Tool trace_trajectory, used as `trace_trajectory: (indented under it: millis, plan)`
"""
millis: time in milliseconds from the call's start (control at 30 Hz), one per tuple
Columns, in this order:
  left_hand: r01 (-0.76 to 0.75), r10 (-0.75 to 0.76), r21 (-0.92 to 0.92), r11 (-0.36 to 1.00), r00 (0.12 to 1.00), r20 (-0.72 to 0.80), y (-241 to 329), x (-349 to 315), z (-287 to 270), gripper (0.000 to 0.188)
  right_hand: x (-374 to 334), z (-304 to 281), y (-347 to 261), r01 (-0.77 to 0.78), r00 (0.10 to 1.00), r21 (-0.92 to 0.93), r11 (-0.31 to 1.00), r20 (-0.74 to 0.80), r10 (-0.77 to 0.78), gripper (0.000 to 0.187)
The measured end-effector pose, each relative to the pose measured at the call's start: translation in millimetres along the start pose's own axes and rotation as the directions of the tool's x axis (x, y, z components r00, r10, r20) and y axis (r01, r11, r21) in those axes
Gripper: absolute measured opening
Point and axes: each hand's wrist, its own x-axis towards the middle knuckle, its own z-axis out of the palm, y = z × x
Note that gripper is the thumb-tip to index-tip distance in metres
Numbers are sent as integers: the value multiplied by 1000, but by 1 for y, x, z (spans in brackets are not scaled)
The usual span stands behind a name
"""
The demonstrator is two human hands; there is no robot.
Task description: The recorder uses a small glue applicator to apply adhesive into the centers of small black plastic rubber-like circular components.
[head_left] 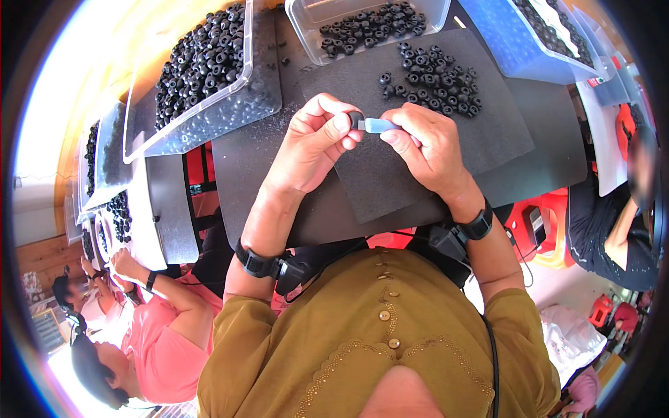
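1. Left hand (317, 132): thumb and fingertips pinched on a black part (356, 120), held above the mat's far left edge.
2. Right hand (431, 143): thumb and index closed on a light blue tool (380, 125); its pale tip meets the part's right side, exact contact unclear.
3. Loose pile (435, 80) of similar parts on the mat, just beyond right hand.
4. Left tub (209, 124), clear, full of parts, near left hand; far tub (312, 35), clear, partly filled; blue bin (516, 52) far right, dark parts and something white inside.
5. Surface: dark mat (390, 188) askew on dark table (543, 139); black specks beside left tub.
6. Room: pink-shirted co-worker (171, 334) left, dark-clothed person (606, 230) right, red stool (554, 223) near right.
7. Red mark (594, 81) by blue bin: too small to tell if writing.
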Motion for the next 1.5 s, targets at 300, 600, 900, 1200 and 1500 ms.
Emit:
trace_trajectory:
  millis: [300, 600, 900, 1200, 1500]
  plan:
    - [104, -103, 2, 995, 989, 106, -3, -4, 11, 13, -2, 0, 9, -182, 960, 139, 973, -189, 206, 20]
    - [43, -44, -50, 998, 999, -31, -2, -3, 4, 13, -2, 0, 1, 21, 999, 70, 997, 25, -23, 16]
    - [0, 0, -16, 1000, 999, -39, -2, -4, 4, 12, 0, -1, 0, 21, 999, 2, 1000, 27, -21, 15]
    - [-403, 402, 672, 621, 900, 168, 85, -7, 23, 8, -1, 1, 5, -109, 963, 65, 992, -241, 121, 14]
    - [-115, 631, 930, -350, 705, 325, 126, 20, 8, 17, -4, 2, 10, -163, 948, 113, 980, -258, 188, 18]
